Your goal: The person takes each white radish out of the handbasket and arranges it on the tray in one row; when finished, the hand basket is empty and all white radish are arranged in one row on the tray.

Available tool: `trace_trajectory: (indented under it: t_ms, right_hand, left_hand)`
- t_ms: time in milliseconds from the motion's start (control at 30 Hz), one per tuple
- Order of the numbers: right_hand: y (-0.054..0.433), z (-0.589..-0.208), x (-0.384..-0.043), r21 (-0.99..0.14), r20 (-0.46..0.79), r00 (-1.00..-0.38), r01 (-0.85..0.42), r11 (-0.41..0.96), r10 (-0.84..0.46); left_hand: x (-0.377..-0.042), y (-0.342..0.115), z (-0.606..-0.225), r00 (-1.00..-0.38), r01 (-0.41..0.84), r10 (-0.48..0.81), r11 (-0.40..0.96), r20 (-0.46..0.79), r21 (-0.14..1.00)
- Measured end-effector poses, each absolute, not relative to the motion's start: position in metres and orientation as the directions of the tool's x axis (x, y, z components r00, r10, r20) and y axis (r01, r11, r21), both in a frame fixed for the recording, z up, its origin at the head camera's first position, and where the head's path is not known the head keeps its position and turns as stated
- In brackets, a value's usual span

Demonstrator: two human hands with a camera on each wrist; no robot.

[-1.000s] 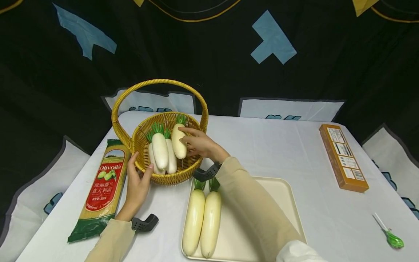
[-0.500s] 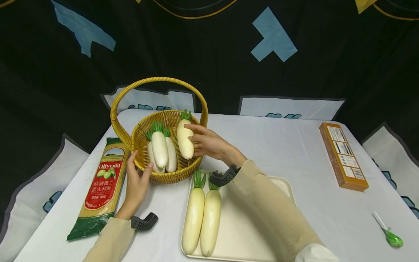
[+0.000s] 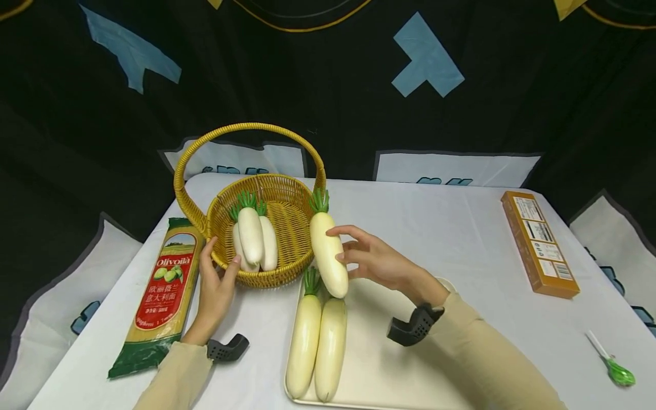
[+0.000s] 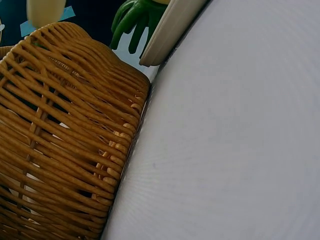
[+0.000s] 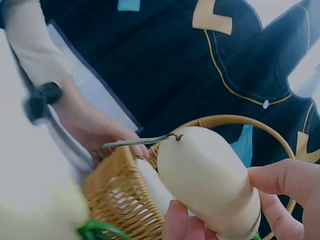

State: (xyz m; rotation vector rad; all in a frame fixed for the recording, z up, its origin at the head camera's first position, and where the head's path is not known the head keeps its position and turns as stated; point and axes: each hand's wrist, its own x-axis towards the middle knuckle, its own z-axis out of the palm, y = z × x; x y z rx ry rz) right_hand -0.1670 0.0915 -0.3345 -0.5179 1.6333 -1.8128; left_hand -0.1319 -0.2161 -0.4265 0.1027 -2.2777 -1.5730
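Smooth oblong radish [image 3: 327, 250], woven basket [image 3: 291, 225]

The held radish [image 3: 324, 250] is cream, its leaves [image 3: 320, 202] green, the woven basket [image 3: 288, 225] golden-brown.

The basket [image 3: 291, 225] looked like varnished wicker, its woven strands ridged to the eye and faintly shiny. The white radishes [image 3: 325, 262] had smooth skins with a soft, waxy sheen, while their leaf tufts [image 4: 134, 14] resembled moulded, slightly glossy plastic. The tray [image 3: 394, 364] appeared to be smooth plastic, satin rather than shiny. The spaghetti packet [image 3: 163, 293] was glossy, crinkled plastic film; the carton [image 3: 539, 245], printed card with a low sheen. Shiny green wrapping covered the lollipop [image 3: 620, 374]. Lightly creased white cloth dressed the worktop [image 3: 435, 222], and the black backdrop [image 3: 353, 102] was matt fabric.
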Motion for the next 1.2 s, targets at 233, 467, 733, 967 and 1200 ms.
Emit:
trace_trajectory:
  t_ms: [233,467,733,967,1200]
  right_hand:
    - [0.126,-0.354,-0.135,-0.99,-0.144,-0.779,0.122,0.077,-0.61]
    - [0.153,-0.376,-0.106,-0.976,-0.199,-0.812,0.113,0.187,-0.549]
    - [0.157,-0.398,-0.074,-0.974,-0.208,-0.779,0.113,0.195,-0.592]
    - [0.15,-0.403,-0.06,-0.982,-0.157,-0.782,0.058,0.18,-0.604]
    - [0.143,-0.402,-0.059,-0.974,-0.178,-0.785,0.056,0.219,-0.593]
  left_hand:
    - [-0.131,-0.214,-0.426,-0.928,0.141,-0.273,0.379,0.256,0.915]
    - [-0.131,-0.213,-0.425,-0.931,0.136,-0.264,0.39,0.252,0.911]
    - [-0.13,-0.214,-0.424,-0.933,0.128,-0.271,0.37,0.238,0.92]
    - [-0.13,-0.214,-0.424,-0.931,0.133,-0.274,0.36,0.24,0.924]
    - [-0.13,-0.214,-0.425,-0.932,0.137,-0.27,0.357,0.242,0.924]
